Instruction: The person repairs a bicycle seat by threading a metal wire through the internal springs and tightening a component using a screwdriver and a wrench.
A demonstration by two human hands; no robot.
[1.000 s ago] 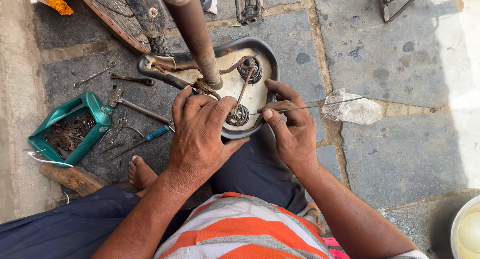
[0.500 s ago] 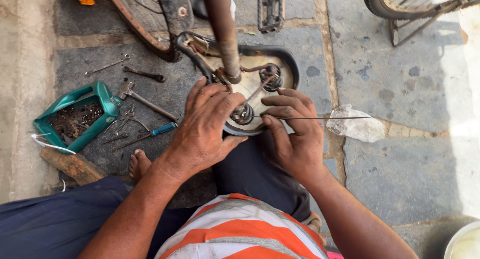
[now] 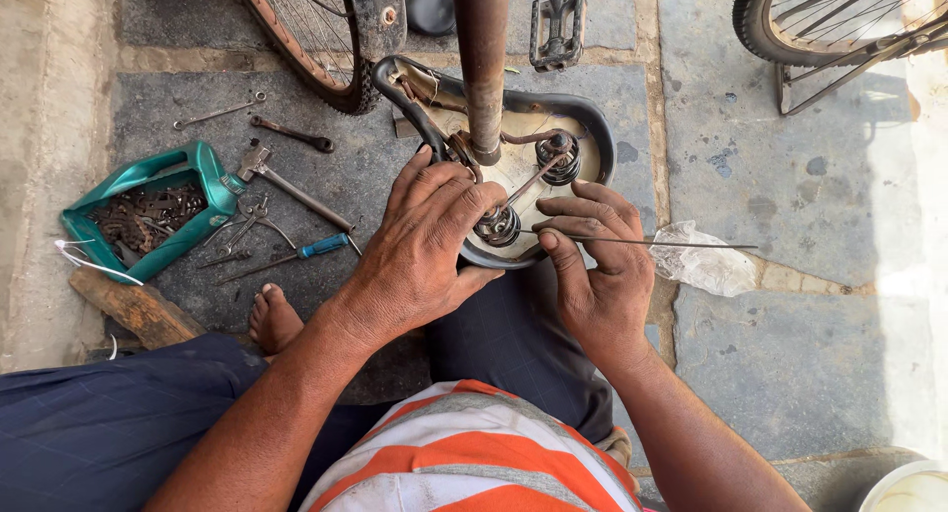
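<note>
Left hand (image 3: 420,250) lies palm-down over near edge of upturned bicycle saddle (image 3: 513,171), fingers spread across its underside – pressing, not clenched; fingertips touch coil spring (image 3: 497,226). Right hand (image 3: 592,265) just beside it, thumb and forefinger pinching thin metal rod (image 3: 652,242), which runs from spring out to right. Seat post (image 3: 481,68) rises straight beyond left fingers. Crumpled plastic bag (image 3: 703,263) near rod's far end. Left of left hand – blue-handled screwdriver (image 3: 321,246), hammer (image 3: 286,181), green container (image 3: 148,211) of rusty chain.
</note>
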